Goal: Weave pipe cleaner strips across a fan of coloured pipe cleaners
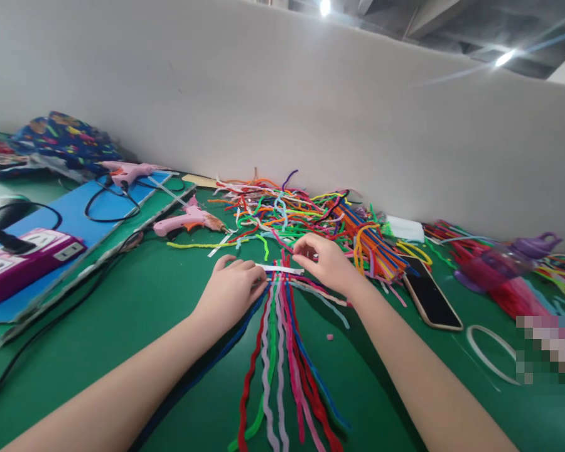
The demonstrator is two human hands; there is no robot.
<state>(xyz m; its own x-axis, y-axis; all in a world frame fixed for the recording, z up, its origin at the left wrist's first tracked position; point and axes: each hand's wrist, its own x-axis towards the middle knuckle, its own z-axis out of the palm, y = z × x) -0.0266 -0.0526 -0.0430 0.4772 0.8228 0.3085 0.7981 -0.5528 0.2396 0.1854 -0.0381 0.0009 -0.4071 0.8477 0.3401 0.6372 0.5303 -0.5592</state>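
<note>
Several long wavy pipe cleaners [280,351] in red, lilac, green, pink and blue fan toward me over the green table. Across their far ends lies a narrow white strip [282,270], with shorter pipe cleaners [327,294] running crosswise just below it. My left hand [233,289] is closed at the strip's left end, its fingertips partly hidden. On the other side my right hand [324,260] curls, thumb and index finger pinched at a pink pipe cleaner [281,241] standing above the strip; the exact contact is hard to see.
A tangled pile of pipe cleaners [273,204] lies beyond my hands. Two pink glue guns [186,220], a purple power strip [31,257] and a black cord [61,326] are left. A phone [433,295], purple-lidded bottle [503,260] and white ring [492,355] sit right.
</note>
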